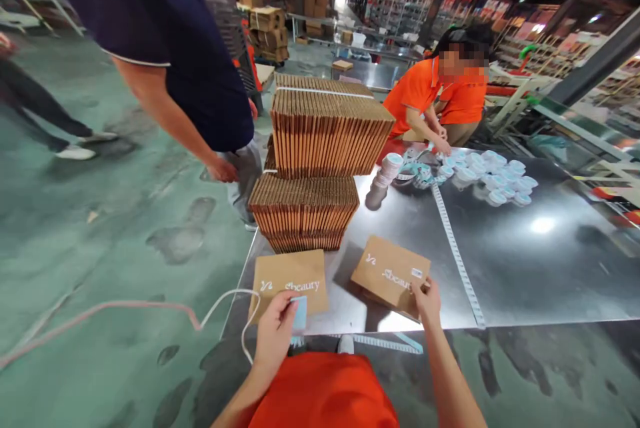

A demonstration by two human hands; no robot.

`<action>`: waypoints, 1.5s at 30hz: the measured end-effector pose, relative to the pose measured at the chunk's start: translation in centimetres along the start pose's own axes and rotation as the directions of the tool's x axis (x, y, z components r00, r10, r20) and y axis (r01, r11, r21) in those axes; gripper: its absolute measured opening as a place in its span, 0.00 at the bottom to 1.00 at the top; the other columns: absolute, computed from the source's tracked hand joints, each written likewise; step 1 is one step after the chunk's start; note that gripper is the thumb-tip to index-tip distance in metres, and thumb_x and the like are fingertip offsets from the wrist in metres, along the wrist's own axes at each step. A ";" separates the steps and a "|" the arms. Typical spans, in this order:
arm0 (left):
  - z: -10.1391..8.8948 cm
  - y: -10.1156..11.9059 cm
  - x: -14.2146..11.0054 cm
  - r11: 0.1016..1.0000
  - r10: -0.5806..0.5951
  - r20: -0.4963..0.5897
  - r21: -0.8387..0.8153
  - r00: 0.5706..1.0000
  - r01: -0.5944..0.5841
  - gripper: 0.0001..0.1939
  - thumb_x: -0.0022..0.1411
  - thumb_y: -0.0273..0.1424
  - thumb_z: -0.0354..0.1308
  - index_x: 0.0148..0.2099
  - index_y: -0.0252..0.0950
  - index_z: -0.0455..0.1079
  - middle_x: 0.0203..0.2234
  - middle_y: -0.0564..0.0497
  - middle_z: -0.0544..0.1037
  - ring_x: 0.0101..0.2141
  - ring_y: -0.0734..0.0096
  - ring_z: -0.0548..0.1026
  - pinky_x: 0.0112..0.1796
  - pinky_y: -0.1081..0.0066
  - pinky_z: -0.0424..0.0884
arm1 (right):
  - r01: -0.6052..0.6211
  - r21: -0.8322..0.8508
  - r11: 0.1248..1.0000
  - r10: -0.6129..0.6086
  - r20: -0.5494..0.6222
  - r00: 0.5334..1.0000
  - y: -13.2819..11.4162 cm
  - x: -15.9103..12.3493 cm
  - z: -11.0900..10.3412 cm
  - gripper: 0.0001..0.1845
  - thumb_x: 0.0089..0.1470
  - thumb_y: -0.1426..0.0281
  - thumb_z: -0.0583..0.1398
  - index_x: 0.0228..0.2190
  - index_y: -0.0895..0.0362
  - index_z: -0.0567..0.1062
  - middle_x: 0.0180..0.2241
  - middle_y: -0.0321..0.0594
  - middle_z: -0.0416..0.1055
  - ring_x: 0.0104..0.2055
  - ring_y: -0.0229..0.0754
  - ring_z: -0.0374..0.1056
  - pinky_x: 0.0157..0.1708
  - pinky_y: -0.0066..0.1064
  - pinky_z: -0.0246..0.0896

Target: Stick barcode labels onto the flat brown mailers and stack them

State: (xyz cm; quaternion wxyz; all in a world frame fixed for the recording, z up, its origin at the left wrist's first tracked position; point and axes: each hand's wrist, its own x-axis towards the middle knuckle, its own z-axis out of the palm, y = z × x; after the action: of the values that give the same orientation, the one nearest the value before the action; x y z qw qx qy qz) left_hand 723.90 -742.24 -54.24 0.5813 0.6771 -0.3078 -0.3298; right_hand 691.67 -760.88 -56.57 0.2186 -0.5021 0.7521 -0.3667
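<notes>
My left hand [276, 329] pinches a small light-blue label sheet [299, 312] over the near edge of a flat brown printed box [289, 283] on the metal table [500, 261]. My right hand [427, 300] presses its fingertips on the near right corner of a second brown box [390, 275], close to a small white sticker [417, 273] on it. That box lies tilted, beside the first.
Two tall stacks of flat cardboard [320, 168] stand behind the boxes. A person in an orange shirt [440, 101] handles white round lids [495, 178] at the far side. Another person in a dark shirt [175, 48] stands left. A white cord [220, 308] hangs off the table edge.
</notes>
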 end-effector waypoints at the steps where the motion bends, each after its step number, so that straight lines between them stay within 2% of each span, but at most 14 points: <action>1: 0.2 0.4 -0.1 0.999 -0.022 0.010 -0.024 1.000 0.023 0.12 0.54 0.39 0.57 0.37 0.37 0.74 0.32 0.47 0.80 0.35 0.62 0.77 0.40 0.65 0.73 | -0.026 -0.073 0.997 0.024 -0.038 0.999 -0.3 0.8 -0.6 0.33 0.38 0.57 0.62 0.45 0.63 0.70 0.38 0.55 0.75 0.40 0.56 0.71 0.38 0.44 0.65; 3: 0.5 1.0 -0.2 0.993 -0.089 0.058 -0.074 0.994 0.094 0.11 0.52 0.36 0.58 0.35 0.36 0.75 0.32 0.47 0.81 0.34 0.61 0.78 0.37 0.66 0.73 | -0.020 -0.084 0.996 0.017 -0.034 0.999 -1.8 0.4 -0.5 0.33 0.39 0.57 0.62 0.45 0.65 0.70 0.43 0.61 0.72 0.46 0.58 0.69 0.43 0.46 0.64; 5: 0.7 1.5 -0.4 0.977 -0.162 0.092 -0.122 0.982 0.173 0.10 0.49 0.33 0.58 0.33 0.36 0.77 0.33 0.47 0.82 0.35 0.60 0.78 0.36 0.67 0.74 | 0.048 0.079 0.996 -0.059 0.138 0.989 -4.1 -2.3 1.0 0.29 0.43 0.55 0.60 0.42 0.63 0.72 0.43 0.57 0.73 0.44 0.54 0.69 0.43 0.45 0.64; 6: 0.8 1.7 -0.5 0.967 -0.188 0.099 -0.153 0.977 0.202 0.10 0.47 0.31 0.58 0.33 0.36 0.77 0.34 0.46 0.83 0.36 0.60 0.79 0.36 0.67 0.74 | 0.057 0.190 0.980 -0.110 0.280 0.954 -5.5 -4.4 2.0 0.26 0.45 0.54 0.59 0.40 0.60 0.73 0.41 0.52 0.74 0.41 0.51 0.70 0.41 0.43 0.65; 8: 0.8 2.1 -0.7 0.944 -0.213 0.111 -0.232 0.971 0.234 0.11 0.46 0.30 0.57 0.32 0.35 0.78 0.37 0.45 0.83 0.39 0.59 0.79 0.40 0.66 0.73 | -0.004 0.352 0.936 -0.206 0.557 0.804 -8.1 -9.0 4.0 0.22 0.49 0.53 0.58 0.38 0.57 0.74 0.34 0.44 0.75 0.35 0.46 0.71 0.36 0.38 0.67; 11: 0.7 2.4 -0.9 0.926 -0.211 0.139 -0.289 0.968 0.243 0.11 0.48 0.33 0.59 0.33 0.34 0.78 0.42 0.42 0.81 0.44 0.55 0.77 0.45 0.62 0.72 | -0.026 0.453 0.891 -0.344 0.711 0.613 -11.2 -14.8 6.0 0.16 0.52 0.57 0.58 0.36 0.56 0.75 0.31 0.40 0.74 0.33 0.42 0.70 0.35 0.33 0.65; 16: 0.2 1.9 -0.9 0.964 -0.163 0.113 -0.192 0.980 0.182 0.15 0.47 0.34 0.62 0.39 0.35 0.74 0.39 0.44 0.82 0.42 0.58 0.78 0.47 0.60 0.72 | -0.040 0.499 0.866 -0.408 0.750 0.520 -13.0 -18.3 6.5 0.13 0.51 0.62 0.60 0.37 0.55 0.74 0.29 0.35 0.71 0.29 0.37 0.66 0.31 0.28 0.63; 22: 0.0 0.9 -0.9 0.979 -0.180 0.109 -0.074 0.978 0.188 0.14 0.49 0.41 0.59 0.31 0.35 0.72 0.45 0.40 0.79 0.40 0.57 0.78 0.38 0.64 0.75 | 0.073 0.444 0.893 -0.413 0.743 0.527 -13.1 -18.6 6.5 0.08 0.51 0.65 0.60 0.27 0.56 0.74 0.26 0.35 0.69 0.28 0.36 0.65 0.30 0.27 0.61; 26: -0.4 0.8 -0.8 0.989 -0.138 0.103 0.073 0.985 0.131 0.14 0.52 0.42 0.55 0.28 0.36 0.73 0.28 0.47 0.81 0.31 0.63 0.77 0.33 0.68 0.70 | 0.082 0.428 0.900 -0.398 0.728 0.558 -12.9 -19.0 6.8 0.06 0.49 0.65 0.60 0.26 0.56 0.74 0.24 0.34 0.69 0.27 0.37 0.65 0.29 0.27 0.61; 30: -0.6 0.3 -0.8 0.978 -0.103 0.087 0.193 0.991 0.085 0.17 0.55 0.43 0.53 0.22 0.37 0.68 0.16 0.54 0.72 0.20 0.71 0.67 0.25 0.72 0.61 | 0.063 0.403 0.913 -0.364 0.736 0.571 -12.3 -18.8 7.5 0.08 0.49 0.63 0.61 0.26 0.56 0.74 0.24 0.34 0.70 0.26 0.37 0.65 0.28 0.27 0.61; 33: -0.6 -1.0 -0.6 0.966 -0.107 0.059 0.243 0.993 0.090 0.21 0.55 0.45 0.54 0.17 0.37 0.64 0.12 0.56 0.65 0.18 0.73 0.62 0.23 0.72 0.58 | 0.161 0.344 0.925 -0.361 0.665 0.654 -11.9 -16.9 9.5 0.11 0.51 0.62 0.59 0.28 0.57 0.75 0.27 0.37 0.72 0.30 0.39 0.67 0.31 0.27 0.62; 36: -0.7 -3.2 0.1 0.978 -0.151 0.069 0.157 0.986 0.139 0.17 0.54 0.45 0.56 0.24 0.37 0.72 0.20 0.51 0.76 0.25 0.67 0.72 0.29 0.70 0.66 | 0.269 0.136 0.954 -0.292 0.635 0.715 -11.6 -13.7 13.0 0.08 0.50 0.67 0.58 0.26 0.58 0.75 0.28 0.39 0.73 0.32 0.40 0.68 0.34 0.28 0.62; 39: -0.8 -5.6 1.4 0.978 -0.201 0.061 0.077 0.978 0.196 0.18 0.51 0.44 0.56 0.32 0.35 0.77 0.34 0.44 0.82 0.35 0.59 0.77 0.38 0.65 0.70 | 0.297 0.008 0.955 -0.227 0.663 0.713 -11.3 -11.1 16.7 0.07 0.47 0.71 0.58 0.21 0.59 0.74 0.24 0.38 0.73 0.28 0.40 0.68 0.32 0.29 0.61; 45: -1.1 -8.7 3.2 0.958 -0.287 0.050 0.011 0.957 0.287 0.20 0.48 0.44 0.57 0.32 0.32 0.78 0.29 0.44 0.82 0.28 0.62 0.76 0.30 0.67 0.70 | 0.344 -0.051 0.938 -0.210 0.704 0.678 -10.7 -10.5 19.8 0.08 0.48 0.70 0.59 0.23 0.60 0.76 0.25 0.40 0.75 0.28 0.40 0.69 0.29 0.27 0.59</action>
State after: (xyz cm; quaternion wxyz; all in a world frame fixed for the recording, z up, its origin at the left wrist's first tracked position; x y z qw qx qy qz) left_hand 726.98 -742.95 -63.03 0.5180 0.7069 -0.2218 -0.4274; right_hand 716.01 -760.25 -61.28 0.3777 -0.7279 0.5610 -0.1134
